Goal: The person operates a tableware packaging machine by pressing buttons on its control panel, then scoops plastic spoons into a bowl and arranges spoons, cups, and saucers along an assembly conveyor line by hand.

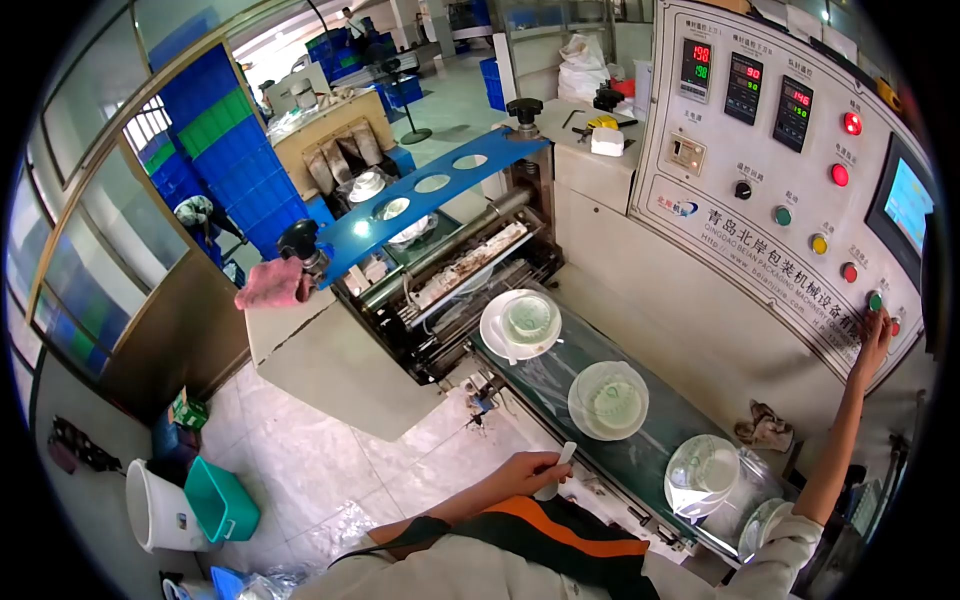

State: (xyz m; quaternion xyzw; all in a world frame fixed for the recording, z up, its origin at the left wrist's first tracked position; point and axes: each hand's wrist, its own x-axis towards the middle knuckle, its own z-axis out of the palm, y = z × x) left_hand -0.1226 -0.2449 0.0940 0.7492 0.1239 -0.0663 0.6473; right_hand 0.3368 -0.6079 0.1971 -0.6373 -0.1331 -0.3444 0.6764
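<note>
At the bottom centre, my left hand (528,472) is closed around a white spoon (558,472), beside the near edge of the green conveyor belt (555,375). My right hand (877,332) reaches up to the control panel (690,210), its fingers at a green button (875,300); whether the button is pressed in cannot be seen. Along the belt sit stacked dishes: a plate with a bowl (530,318) by the rollers, a wrapped stack (609,400) in the middle, and another (703,475) nearer me. A further wrapped stack (765,528) is partly hidden by my right sleeve.
A blue plate with round holes (433,183) spans the machine above its rollers (460,260). A pink cloth (273,284) lies at its left corner. White (160,508) and teal (222,500) bins stand on the floor. A person (200,218) bends near blue crates (232,150).
</note>
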